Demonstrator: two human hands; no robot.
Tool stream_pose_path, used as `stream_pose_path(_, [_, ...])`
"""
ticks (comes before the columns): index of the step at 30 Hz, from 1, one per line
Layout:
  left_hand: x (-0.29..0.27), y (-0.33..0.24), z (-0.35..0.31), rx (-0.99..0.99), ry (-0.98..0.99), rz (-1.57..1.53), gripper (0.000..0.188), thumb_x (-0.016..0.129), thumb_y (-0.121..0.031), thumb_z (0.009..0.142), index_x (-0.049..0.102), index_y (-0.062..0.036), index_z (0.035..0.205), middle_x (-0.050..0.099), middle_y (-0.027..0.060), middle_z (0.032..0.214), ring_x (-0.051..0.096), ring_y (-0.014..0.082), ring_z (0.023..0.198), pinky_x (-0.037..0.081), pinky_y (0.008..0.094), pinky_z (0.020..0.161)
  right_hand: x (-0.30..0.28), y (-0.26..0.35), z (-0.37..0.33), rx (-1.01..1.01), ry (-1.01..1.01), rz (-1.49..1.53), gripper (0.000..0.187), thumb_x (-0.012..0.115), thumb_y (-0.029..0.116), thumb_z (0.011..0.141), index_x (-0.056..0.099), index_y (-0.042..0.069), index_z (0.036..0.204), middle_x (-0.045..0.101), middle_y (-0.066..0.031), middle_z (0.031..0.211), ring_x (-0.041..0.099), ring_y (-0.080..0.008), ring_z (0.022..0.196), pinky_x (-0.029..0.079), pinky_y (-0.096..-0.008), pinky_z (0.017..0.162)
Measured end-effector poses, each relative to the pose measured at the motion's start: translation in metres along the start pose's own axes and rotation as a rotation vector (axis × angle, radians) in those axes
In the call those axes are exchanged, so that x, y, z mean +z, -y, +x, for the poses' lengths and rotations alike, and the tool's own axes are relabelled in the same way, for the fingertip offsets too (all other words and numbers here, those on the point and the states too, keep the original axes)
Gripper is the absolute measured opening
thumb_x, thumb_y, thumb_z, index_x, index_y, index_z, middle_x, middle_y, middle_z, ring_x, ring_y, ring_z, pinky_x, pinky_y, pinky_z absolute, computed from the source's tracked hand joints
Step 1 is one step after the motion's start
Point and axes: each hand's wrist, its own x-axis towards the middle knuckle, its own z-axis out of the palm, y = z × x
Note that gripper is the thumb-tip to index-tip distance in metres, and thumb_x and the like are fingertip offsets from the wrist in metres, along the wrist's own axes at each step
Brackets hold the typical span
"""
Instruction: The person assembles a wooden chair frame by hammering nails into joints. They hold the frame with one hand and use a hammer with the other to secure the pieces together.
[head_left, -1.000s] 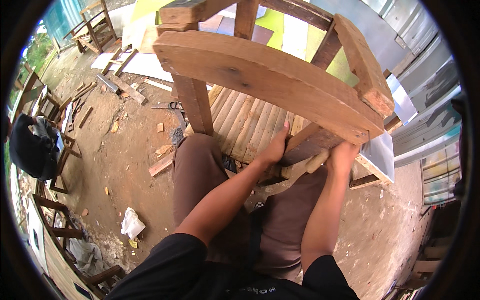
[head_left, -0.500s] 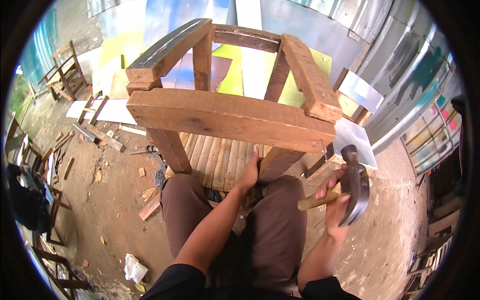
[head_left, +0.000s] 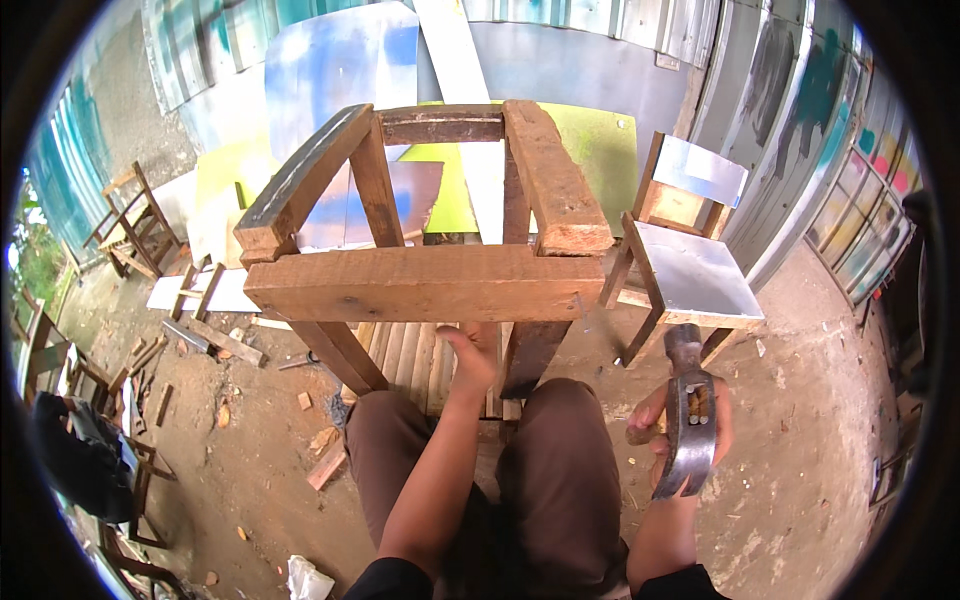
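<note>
In front of me stands a wooden stool or chair frame (head_left: 420,283), made of thick brown rails and legs. Its front rail faces me, and its legs come down by a slatted wooden surface (head_left: 400,350) between my knees. My left hand (head_left: 472,358) reaches up under that rail near the right front leg. The thumb sticks out to the left; the other fingers are hidden behind the rail. Off to the right of the frame, my right hand (head_left: 722,420) is closed round a claw hammer (head_left: 690,430). The hammer's dark metal head faces up at me, hiding most of the handle.
A chair (head_left: 700,270) with a pale glossy seat stands at the right. Another wooden chair (head_left: 140,225) is at the far left. Wood offcuts (head_left: 325,466) and a white plastic bag (head_left: 308,578) lie on the dirt floor. Painted panels (head_left: 340,80) lean at the back.
My view has tilted up, so the frame sits lower. My left hand has moved up under the front rail. My right hand has turned the hammer and lowered it slightly.
</note>
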Motion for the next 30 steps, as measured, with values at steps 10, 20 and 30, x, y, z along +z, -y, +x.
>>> stream_pose_path(10, [-0.011,-0.012,0.029,-0.019,0.264,0.113,0.082,0.046,-0.056,0.104,0.022,-0.0018,0.160,0.037,0.0110,0.158,0.036,0.0281,0.145,0.023,0.0479,0.123,-0.024,0.003,-0.007,0.066,0.045,-0.028,0.057,0.091,0.018,0.075,0.057,-0.005,0.114,0.066,-0.0168,0.087,0.068,-0.0213,0.071,0.055,-0.0290,0.059])
stream_pose_path(20, [0.023,-0.022,0.017,0.608,0.139,0.984,0.052,0.043,-0.004,0.080,0.051,0.0060,0.130,0.057,0.0270,0.124,0.053,0.0493,0.114,0.043,0.0497,0.105,-0.006,-0.045,-0.032,-0.109,0.339,-0.151,0.068,0.095,0.032,0.069,0.059,-0.006,0.113,0.071,-0.0161,0.094,0.067,-0.0218,0.074,0.055,-0.0314,0.066])
stream_pose_path(30, [0.060,-0.032,0.026,-0.065,0.131,0.463,0.127,0.023,-0.101,0.076,0.051,0.0055,0.138,0.070,0.0197,0.121,0.069,0.0300,0.112,0.055,0.0426,0.097,0.029,-0.045,-0.026,-0.116,0.355,-0.332,0.016,0.068,0.012,0.092,0.064,-0.003,0.095,0.067,-0.0166,0.079,0.065,-0.0228,0.063,0.052,-0.0325,0.056])
